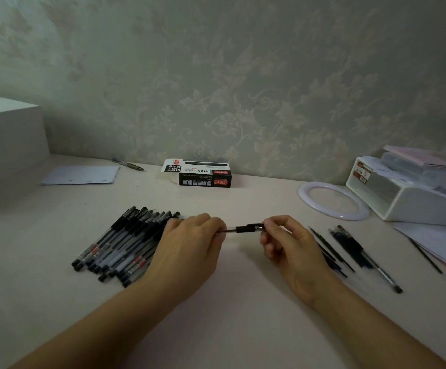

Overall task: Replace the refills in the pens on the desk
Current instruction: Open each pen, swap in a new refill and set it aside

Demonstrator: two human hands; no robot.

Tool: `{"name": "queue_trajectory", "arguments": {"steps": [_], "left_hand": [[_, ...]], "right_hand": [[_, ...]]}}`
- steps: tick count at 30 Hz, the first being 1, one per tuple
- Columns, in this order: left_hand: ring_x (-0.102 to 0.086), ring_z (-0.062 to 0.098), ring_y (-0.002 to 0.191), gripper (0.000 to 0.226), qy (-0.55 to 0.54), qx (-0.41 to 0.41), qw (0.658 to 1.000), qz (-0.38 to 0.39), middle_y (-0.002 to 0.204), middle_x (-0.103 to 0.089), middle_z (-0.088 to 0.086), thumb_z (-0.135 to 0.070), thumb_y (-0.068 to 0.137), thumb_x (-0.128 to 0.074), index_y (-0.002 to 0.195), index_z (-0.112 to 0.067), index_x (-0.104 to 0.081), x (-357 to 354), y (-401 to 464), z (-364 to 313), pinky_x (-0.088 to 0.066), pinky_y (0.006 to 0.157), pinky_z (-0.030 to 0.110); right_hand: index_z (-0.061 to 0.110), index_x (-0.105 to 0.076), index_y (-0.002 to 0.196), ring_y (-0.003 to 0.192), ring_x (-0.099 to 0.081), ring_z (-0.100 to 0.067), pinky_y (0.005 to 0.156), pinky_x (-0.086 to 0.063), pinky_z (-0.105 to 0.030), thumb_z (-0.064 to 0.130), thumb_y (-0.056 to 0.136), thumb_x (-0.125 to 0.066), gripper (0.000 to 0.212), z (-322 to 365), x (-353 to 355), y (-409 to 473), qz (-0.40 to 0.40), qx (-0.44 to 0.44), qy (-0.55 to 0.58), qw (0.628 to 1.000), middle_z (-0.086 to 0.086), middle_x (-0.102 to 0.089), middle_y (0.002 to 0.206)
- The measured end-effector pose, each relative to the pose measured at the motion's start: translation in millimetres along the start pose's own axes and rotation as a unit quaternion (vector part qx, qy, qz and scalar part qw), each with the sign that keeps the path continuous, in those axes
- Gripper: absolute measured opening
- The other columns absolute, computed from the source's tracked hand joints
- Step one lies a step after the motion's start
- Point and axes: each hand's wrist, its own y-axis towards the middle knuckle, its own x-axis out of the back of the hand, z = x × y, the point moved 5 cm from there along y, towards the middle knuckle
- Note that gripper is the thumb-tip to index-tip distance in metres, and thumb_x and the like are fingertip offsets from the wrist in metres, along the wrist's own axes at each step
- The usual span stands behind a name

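Both hands hold one black gel pen [245, 228] level above the middle of the desk. My left hand [189, 246] grips its left end, and my right hand [285, 241] pinches the end by the black rubber grip. A pile of several black-capped pens [126, 241] lies on the desk at the left, partly hidden under my left hand. Right of my right hand lie several thin loose refills [331, 251] and an uncapped pen [368, 259].
A black and white pen box [203, 175] stands by the wall. A white ring [333, 199], a white organiser box [416, 193] and papers [440, 243] lie on the right. A folded sheet [80, 174], a lone pen [128, 164] and a large white box [8, 139] are on the left.
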Motion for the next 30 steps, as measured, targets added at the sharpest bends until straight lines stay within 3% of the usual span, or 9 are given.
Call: {"name": "queue_trajectory", "arguments": {"steps": [3,6,9,15,19,21,24,27,30], "left_hand": [[-0.051,0.003,0.073,0.017,0.006,-0.018,1.0,0.008,0.082,-0.052,-0.018,-0.036,0.096,-0.046,0.102,-0.032,-0.062,2.2,1.5,-2.9,-0.035,0.083,0.026],[-0.052,0.006,0.072,0.022,-0.044,-0.048,0.995,0.073,0.087,-0.053,-0.013,-0.041,0.096,-0.043,0.1,-0.03,-0.062,-5.0,0.4,-9.3,-0.045,0.069,0.029],[-0.051,0.007,0.074,0.02,-0.063,-0.052,0.991,0.108,0.087,-0.051,-0.013,-0.043,0.097,-0.037,0.093,-0.032,-0.054,-11.4,-2.5,-12.1,-0.046,0.064,0.032],[-0.043,0.006,0.052,0.022,-0.007,-0.071,0.994,0.081,0.058,-0.043,-0.013,-0.054,0.095,-0.028,0.094,-0.039,-0.044,-8.5,-2.3,-10.5,-0.027,0.045,0.023],[-0.045,0.007,0.049,0.037,0.019,-0.055,0.997,0.055,0.054,-0.045,-0.012,-0.065,0.09,-0.02,0.103,-0.042,-0.045,-6.9,-0.5,-5.5,-0.03,0.043,0.022],[-0.046,0.009,0.053,0.041,0.016,-0.044,0.998,0.052,0.056,-0.045,-0.011,-0.068,0.089,-0.016,0.102,-0.04,-0.045,-7.3,0.0,-4.9,-0.032,0.045,0.025],[-0.042,0.008,0.05,0.04,0.007,-0.013,0.999,0.029,0.055,-0.04,-0.011,-0.068,0.087,-0.016,0.099,-0.036,-0.037,-3.2,1.5,-4.0,-0.028,0.044,0.025],[-0.042,0.006,0.052,0.024,-0.047,0.026,0.998,0.028,0.06,-0.041,-0.01,-0.054,0.094,-0.028,0.095,-0.03,-0.032,0.4,1.3,1.2,-0.025,0.046,0.024],[-0.043,0.008,0.061,0.013,-0.054,0.023,0.997,0.048,0.071,-0.044,-0.01,-0.037,0.099,-0.034,0.092,-0.027,-0.035,-1.8,0.1,3.3,-0.032,0.051,0.028]], "right_hand": [[0.009,-0.065,0.088,0.063,-0.056,-0.011,0.061,-0.047,-0.02,0.016,0.093,-0.064,0.008,1.2,-9.1,-4.3,0.058,0.019,-0.091,0.994,-0.012,-0.072,0.078],[0.007,-0.066,0.091,0.067,-0.061,-0.011,0.064,-0.048,-0.017,0.015,0.092,-0.065,0.008,2.4,-16.8,-9.6,0.11,0.045,-0.153,0.981,-0.013,-0.075,0.082],[0.008,-0.068,0.091,0.066,-0.063,-0.008,0.066,-0.048,-0.016,0.015,0.093,-0.065,0.008,2.5,-20.0,-12.3,0.131,0.066,-0.193,0.97,-0.008,-0.075,0.079],[0.013,-0.068,0.086,0.062,-0.058,-0.006,0.062,-0.046,-0.014,0.019,0.093,-0.064,0.009,2.8,-19.1,-10.0,0.136,0.068,-0.191,0.97,-0.006,-0.07,0.072],[0.021,-0.068,0.082,0.064,-0.058,-0.008,0.063,-0.046,-0.016,0.024,0.091,-0.065,0.01,3.0,-18.2,-9.7,0.132,0.067,-0.174,0.974,-0.007,-0.07,0.073],[0.018,-0.068,0.083,0.066,-0.059,-0.011,0.064,-0.049,-0.019,0.027,0.088,-0.066,0.01,3.6,-17.2,-9.4,0.114,0.076,-0.155,0.978,-0.008,-0.071,0.074],[0.017,-0.068,0.087,0.068,-0.062,-0.014,0.065,-0.052,-0.021,0.022,0.09,-0.066,0.006,7.2,-5.0,-7.0,0.017,0.107,-0.13,0.986,-0.007,-0.072,0.078],[0.024,-0.066,0.088,0.078,-0.067,-0.007,0.071,-0.054,-0.02,0.019,0.091,-0.066,0.006,10.8,4.8,-6.0,-0.064,0.147,-0.243,0.957,0.005,-0.073,0.084],[0.029,-0.064,0.088,0.08,-0.064,-0.001,0.068,-0.049,-0.012,0.021,0.087,-0.071,0.01,9.8,-2.0,-8.1,-0.06,0.166,-0.367,0.913,0.02,-0.068,0.085]]}}
